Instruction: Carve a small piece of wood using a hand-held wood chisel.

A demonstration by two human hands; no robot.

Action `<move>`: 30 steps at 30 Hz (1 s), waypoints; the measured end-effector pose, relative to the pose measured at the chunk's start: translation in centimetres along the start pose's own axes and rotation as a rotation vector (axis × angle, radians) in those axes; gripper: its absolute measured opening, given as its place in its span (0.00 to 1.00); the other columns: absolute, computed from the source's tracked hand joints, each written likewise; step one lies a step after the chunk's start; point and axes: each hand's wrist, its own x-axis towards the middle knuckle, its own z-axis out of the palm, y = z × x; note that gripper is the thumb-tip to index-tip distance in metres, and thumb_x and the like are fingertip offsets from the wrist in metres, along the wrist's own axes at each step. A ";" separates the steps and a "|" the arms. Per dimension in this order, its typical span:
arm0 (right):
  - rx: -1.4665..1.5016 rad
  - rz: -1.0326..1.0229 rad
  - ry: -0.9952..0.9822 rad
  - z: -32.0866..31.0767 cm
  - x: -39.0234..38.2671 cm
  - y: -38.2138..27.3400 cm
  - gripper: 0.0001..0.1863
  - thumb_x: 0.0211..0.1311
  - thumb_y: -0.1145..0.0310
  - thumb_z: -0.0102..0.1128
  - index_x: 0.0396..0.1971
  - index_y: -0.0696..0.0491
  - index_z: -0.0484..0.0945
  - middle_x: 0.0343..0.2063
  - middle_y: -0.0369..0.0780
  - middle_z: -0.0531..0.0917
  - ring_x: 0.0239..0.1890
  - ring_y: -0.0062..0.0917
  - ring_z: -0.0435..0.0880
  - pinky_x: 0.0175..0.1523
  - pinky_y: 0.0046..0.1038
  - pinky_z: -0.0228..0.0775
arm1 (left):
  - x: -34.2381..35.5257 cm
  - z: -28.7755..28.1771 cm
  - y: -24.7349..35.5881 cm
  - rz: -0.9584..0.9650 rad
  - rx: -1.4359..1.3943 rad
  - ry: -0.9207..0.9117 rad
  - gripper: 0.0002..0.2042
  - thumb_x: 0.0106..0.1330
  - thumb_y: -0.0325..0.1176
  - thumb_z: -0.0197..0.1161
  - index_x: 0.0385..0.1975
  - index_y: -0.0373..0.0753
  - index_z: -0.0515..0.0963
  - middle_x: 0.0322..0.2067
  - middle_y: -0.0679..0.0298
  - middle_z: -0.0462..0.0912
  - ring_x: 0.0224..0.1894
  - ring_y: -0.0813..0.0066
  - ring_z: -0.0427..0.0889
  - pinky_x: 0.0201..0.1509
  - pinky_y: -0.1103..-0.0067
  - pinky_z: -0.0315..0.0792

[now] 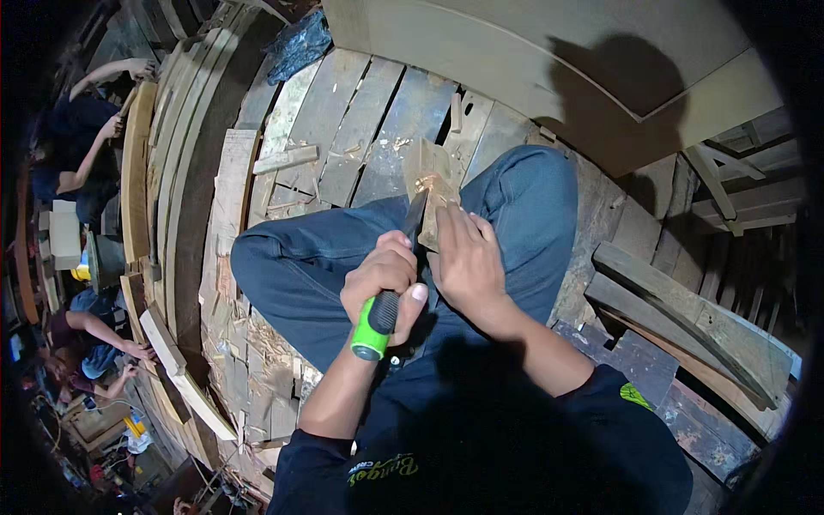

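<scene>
Paring of a wooden block. The left hand (pixel 384 273) is wrapped round the green-and-black handle of a chisel (pixel 416 216), its dark blade directed along the wooden block (pixel 427 159), which lies between the seated person's bent legs (pixel 532 202). The right hand (pixel 466 262) lays its fingers, close together, on the block; its thumb's hold cannot be told. Curled shavings (pixel 425 182) suggest a cut in hand. A further stroke calls for a steady block and fingers behind the edge.
</scene>
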 end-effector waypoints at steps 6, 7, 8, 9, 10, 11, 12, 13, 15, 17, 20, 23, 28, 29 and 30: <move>-0.051 -0.047 0.029 -0.1 -0.2 -0.5 0.34 0.51 0.69 0.63 0.59 0.67 0.68 0.57 0.57 0.77 0.59 0.44 0.78 0.67 0.42 0.62 | -0.9 -0.3 -0.9 0.057 0.160 -0.152 0.09 0.60 0.24 0.64 0.24 0.38 0.69 0.23 0.59 0.75 0.27 0.63 0.74 0.49 0.59 0.71; -0.041 -0.058 0.038 0.1 0.0 -0.5 0.34 0.51 0.69 0.63 0.59 0.67 0.68 0.57 0.57 0.77 0.59 0.44 0.78 0.67 0.43 0.62 | -1.1 -0.8 -2.9 0.032 0.185 -0.094 0.09 0.56 0.20 0.65 0.22 0.37 0.70 0.22 0.60 0.73 0.26 0.61 0.74 0.46 0.63 0.72; -0.047 -0.054 0.042 0.1 0.0 -0.3 0.34 0.51 0.69 0.63 0.59 0.67 0.68 0.57 0.57 0.77 0.59 0.44 0.78 0.67 0.43 0.62 | -0.6 -1.0 -3.1 -0.021 0.161 -0.059 0.09 0.56 0.20 0.64 0.22 0.36 0.70 0.22 0.60 0.73 0.26 0.62 0.74 0.47 0.63 0.72; -0.011 -0.035 0.037 0.2 -0.2 -0.3 0.34 0.51 0.69 0.63 0.59 0.67 0.68 0.56 0.57 0.77 0.58 0.45 0.78 0.67 0.43 0.63 | -0.3 -1.3 -3.2 -0.074 0.138 -0.023 0.08 0.56 0.19 0.64 0.23 0.36 0.70 0.22 0.60 0.74 0.25 0.62 0.74 0.47 0.63 0.72; 0.026 -0.016 0.033 0.3 -0.1 -0.2 0.34 0.50 0.69 0.63 0.59 0.67 0.68 0.56 0.57 0.77 0.58 0.45 0.78 0.67 0.43 0.63 | -0.8 -1.3 -2.1 -0.066 0.110 0.009 0.08 0.57 0.20 0.64 0.23 0.36 0.71 0.22 0.61 0.75 0.25 0.64 0.74 0.48 0.62 0.72; 0.020 -0.006 0.032 0.1 -0.1 -0.1 0.34 0.50 0.69 0.63 0.59 0.67 0.68 0.56 0.57 0.77 0.58 0.45 0.78 0.67 0.43 0.63 | -0.8 -1.0 -0.7 -0.058 0.027 0.020 0.09 0.58 0.22 0.65 0.22 0.37 0.71 0.21 0.62 0.75 0.25 0.65 0.75 0.49 0.62 0.72; -0.002 -0.029 0.046 -0.1 0.0 -0.1 0.32 0.53 0.68 0.62 0.58 0.67 0.69 0.55 0.58 0.77 0.57 0.46 0.78 0.67 0.42 0.63 | -0.8 -0.7 0.7 -0.042 0.010 -0.025 0.09 0.59 0.23 0.66 0.22 0.38 0.71 0.20 0.63 0.75 0.25 0.65 0.76 0.49 0.62 0.72; -0.023 -0.053 0.059 -0.3 0.0 -0.2 0.30 0.55 0.67 0.60 0.57 0.67 0.70 0.55 0.60 0.77 0.55 0.47 0.79 0.66 0.41 0.63 | -0.7 -0.4 1.6 -0.025 -0.008 -0.069 0.10 0.59 0.24 0.66 0.21 0.38 0.71 0.20 0.63 0.75 0.26 0.66 0.76 0.49 0.62 0.72; -0.034 -0.050 0.047 -0.5 0.2 -0.5 0.29 0.55 0.69 0.60 0.56 0.67 0.70 0.53 0.60 0.77 0.55 0.47 0.79 0.66 0.42 0.63 | -0.2 0.2 1.7 0.014 0.027 -0.089 0.10 0.59 0.23 0.66 0.21 0.38 0.70 0.20 0.63 0.75 0.25 0.67 0.76 0.47 0.62 0.72; -0.014 -0.037 0.049 -0.4 0.2 -0.2 0.30 0.54 0.69 0.60 0.57 0.67 0.69 0.54 0.60 0.77 0.56 0.46 0.79 0.66 0.42 0.63 | 0.3 0.0 -0.4 0.001 -0.010 -0.018 0.10 0.59 0.23 0.66 0.21 0.37 0.70 0.20 0.63 0.74 0.24 0.66 0.75 0.47 0.62 0.72; 0.001 -0.052 0.065 -0.3 0.2 -0.2 0.31 0.54 0.69 0.61 0.58 0.67 0.69 0.55 0.60 0.77 0.56 0.47 0.78 0.66 0.41 0.63 | 0.9 -0.1 0.7 -0.012 -0.058 -0.004 0.10 0.60 0.24 0.66 0.21 0.37 0.70 0.20 0.63 0.74 0.24 0.66 0.75 0.47 0.62 0.72; -0.056 -0.080 0.048 -0.6 0.1 -0.2 0.32 0.54 0.68 0.62 0.57 0.68 0.69 0.54 0.60 0.77 0.56 0.47 0.79 0.65 0.41 0.64 | 0.3 0.3 1.8 -0.011 -0.021 -0.079 0.11 0.58 0.26 0.66 0.20 0.39 0.69 0.19 0.63 0.73 0.26 0.66 0.74 0.49 0.59 0.70; -0.033 -0.082 0.081 -0.3 0.0 -0.1 0.30 0.55 0.69 0.61 0.57 0.68 0.69 0.54 0.60 0.77 0.55 0.46 0.79 0.64 0.42 0.65 | 0.6 0.2 -0.4 0.004 0.020 -0.030 0.11 0.60 0.24 0.65 0.19 0.38 0.70 0.19 0.64 0.73 0.24 0.65 0.75 0.47 0.63 0.73; -0.053 -0.095 0.096 -0.3 0.1 0.1 0.30 0.55 0.69 0.61 0.56 0.68 0.69 0.54 0.60 0.77 0.55 0.46 0.79 0.64 0.42 0.65 | 1.1 0.4 0.1 -0.014 -0.049 0.043 0.11 0.60 0.24 0.66 0.19 0.38 0.69 0.19 0.64 0.73 0.24 0.65 0.75 0.47 0.63 0.73; -0.055 -0.099 0.099 -0.2 0.2 0.2 0.30 0.55 0.69 0.61 0.56 0.68 0.69 0.54 0.60 0.77 0.55 0.46 0.79 0.64 0.42 0.65 | 0.8 0.5 0.9 0.002 -0.051 -0.026 0.11 0.59 0.24 0.66 0.19 0.38 0.69 0.19 0.64 0.73 0.25 0.66 0.75 0.46 0.63 0.72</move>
